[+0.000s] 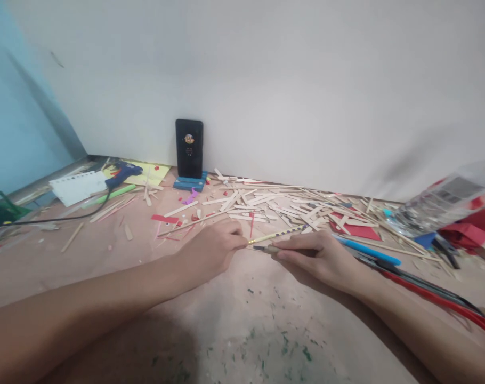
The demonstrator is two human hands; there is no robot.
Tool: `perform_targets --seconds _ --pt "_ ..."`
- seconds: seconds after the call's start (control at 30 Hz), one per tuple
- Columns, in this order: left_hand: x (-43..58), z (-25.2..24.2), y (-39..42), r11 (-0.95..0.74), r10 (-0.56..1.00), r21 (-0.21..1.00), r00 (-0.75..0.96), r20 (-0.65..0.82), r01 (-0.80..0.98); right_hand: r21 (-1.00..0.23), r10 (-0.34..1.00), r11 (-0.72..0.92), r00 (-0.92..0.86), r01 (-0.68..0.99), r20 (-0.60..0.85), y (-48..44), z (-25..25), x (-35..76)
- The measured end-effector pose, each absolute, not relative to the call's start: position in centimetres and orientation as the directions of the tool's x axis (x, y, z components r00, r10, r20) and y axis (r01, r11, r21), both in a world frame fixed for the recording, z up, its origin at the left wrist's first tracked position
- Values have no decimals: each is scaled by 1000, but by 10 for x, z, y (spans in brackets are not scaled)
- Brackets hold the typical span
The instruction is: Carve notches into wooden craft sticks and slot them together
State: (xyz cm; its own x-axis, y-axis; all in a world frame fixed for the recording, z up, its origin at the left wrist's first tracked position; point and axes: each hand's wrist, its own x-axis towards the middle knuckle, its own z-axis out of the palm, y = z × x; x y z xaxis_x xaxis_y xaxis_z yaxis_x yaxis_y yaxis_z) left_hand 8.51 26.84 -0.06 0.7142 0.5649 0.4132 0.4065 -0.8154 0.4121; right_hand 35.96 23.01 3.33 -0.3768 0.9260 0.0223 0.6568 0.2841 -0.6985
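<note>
Pinching a spotted stick (281, 233) by its left end, my left hand (208, 246) holds it on the worktop (222, 314); my right hand (324, 257) grips a tool (263, 248). Likely light and brittle, it suits an end hold.

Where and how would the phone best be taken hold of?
Probably by its two long side edges, near the top, coming from the front and slightly above: the phone stands upright on the blue stand, with the wall close behind, while its sides and top look unobstructed.
</note>
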Motion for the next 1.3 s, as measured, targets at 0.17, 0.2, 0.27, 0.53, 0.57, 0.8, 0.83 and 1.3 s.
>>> perform_targets --seconds 0.17,0.2,0.27,0.53,0.57,0.8,0.83,1.3 --pt "86 -3 272 -823 555 392 729 401 411 -699 941 241 -339 674 -3 233 32 363" --pt "86 -4 273 -824 554 389 728 404 411 -699 941 240 -338 673 -3 233 32 363" --pt "86 -5 273 -826 552 386 727 409 410 -697 940 243 -341 675 -3 234 32 364" --pt "87 -3 272 -831 546 373 734 404 412 -688 929 299 -368 662 50 235 30 364" --pt "86 -2 272 -831 545 375 735 404 410 -688 928 302 -368 660 55 235 29 364" --pt "84 -1 270 -822 553 412 727 407 394 -710 922 311 -383 631 63 233 26 365" --pt "84 0 270 -822 552 414 726 410 391 -713 919 315 -390 626 63 233 27 364" --pt "84 1 269 -832 541 407 713 446 377 -687 916 332 -394 646 73 232 30 361"
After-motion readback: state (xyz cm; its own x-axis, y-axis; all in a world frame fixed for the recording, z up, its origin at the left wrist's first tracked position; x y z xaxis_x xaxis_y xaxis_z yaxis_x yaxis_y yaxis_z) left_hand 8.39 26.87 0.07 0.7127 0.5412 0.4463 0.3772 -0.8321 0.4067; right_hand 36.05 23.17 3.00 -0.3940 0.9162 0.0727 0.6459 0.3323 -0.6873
